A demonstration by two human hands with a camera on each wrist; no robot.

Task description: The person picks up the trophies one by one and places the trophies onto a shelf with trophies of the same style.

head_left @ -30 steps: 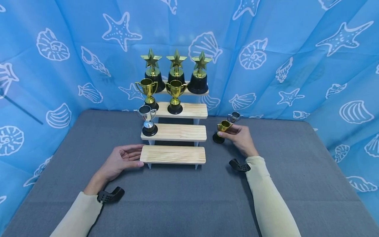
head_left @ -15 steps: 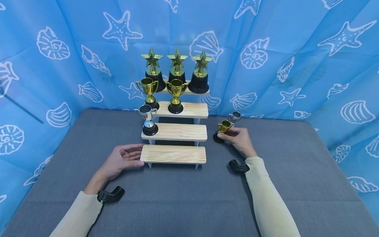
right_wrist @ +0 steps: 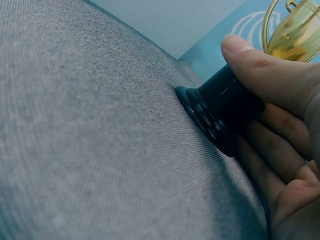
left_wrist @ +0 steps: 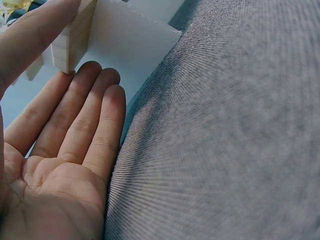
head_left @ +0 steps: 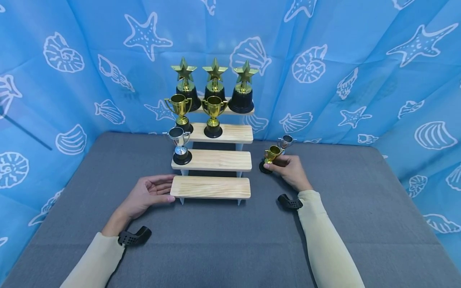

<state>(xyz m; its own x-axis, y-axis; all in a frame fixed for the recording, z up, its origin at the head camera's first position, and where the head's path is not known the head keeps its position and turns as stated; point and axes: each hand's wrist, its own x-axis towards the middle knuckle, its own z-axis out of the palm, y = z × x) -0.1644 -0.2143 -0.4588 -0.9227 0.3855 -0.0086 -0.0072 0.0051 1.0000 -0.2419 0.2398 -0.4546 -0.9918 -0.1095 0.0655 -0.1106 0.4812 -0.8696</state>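
A four-step wooden stand (head_left: pixel 212 160) sits mid-table. Three gold star trophies (head_left: pixel 215 82) fill its top step, two gold cup trophies (head_left: pixel 214 116) the second, a silver cup trophy (head_left: pixel 179 146) the third; the bottom step (head_left: pixel 210 187) is bare. My right hand (head_left: pixel 288 168) grips a small gold cup trophy (head_left: pixel 271 157) by its stem and black base (right_wrist: pixel 220 112), tilted, base touching the cloth. A small silver cup (head_left: pixel 286 142) stands just behind it. My left hand (head_left: pixel 153 192) lies flat, palm up, fingers (left_wrist: pixel 95 115) touching the bottom step's left end (left_wrist: pixel 72 40).
Grey cloth (head_left: pixel 230 240) covers the table. Blue sheets printed with shells and starfish (head_left: pixel 324 68) close it in at the back and both sides.
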